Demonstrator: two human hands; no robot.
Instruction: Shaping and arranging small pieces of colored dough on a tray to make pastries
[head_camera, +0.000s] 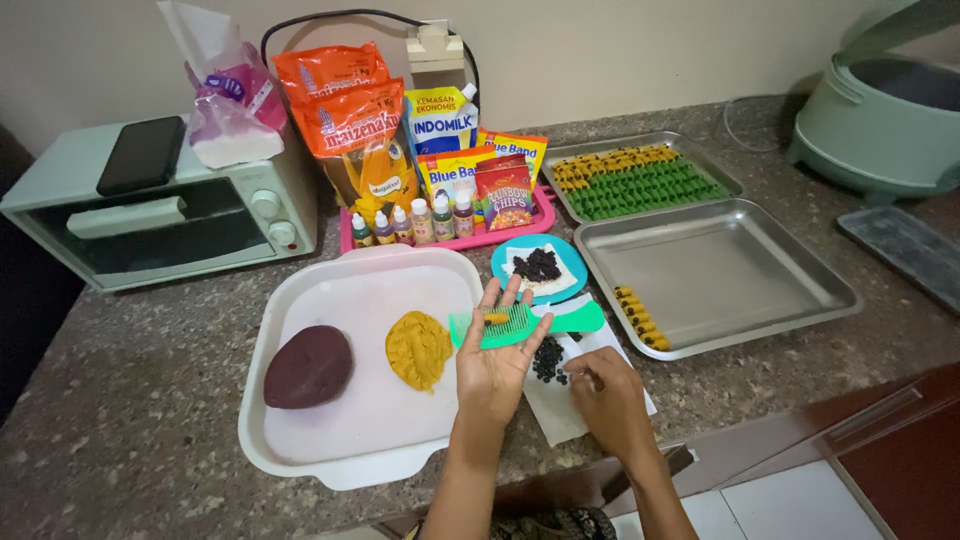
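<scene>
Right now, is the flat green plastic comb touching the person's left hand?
Touching. The head view shows the flat green plastic comb lying across the open palm and fingers of the left hand, with a small piece of yellow dough resting on its teeth.

Left hand (497, 362) lies palm up over the white tray's (300, 440) right edge, with a green comb (525, 324) resting across its fingers (513, 297). A small yellow dough piece (496, 318) sits on the comb. Right hand (607, 397) pinches at dark raisins (548, 358) on white paper (560, 410). The tray holds a brown dough lump (308, 366) and a yellow dough lump (418, 348). All stands on a speckled counter (130, 380).
</scene>
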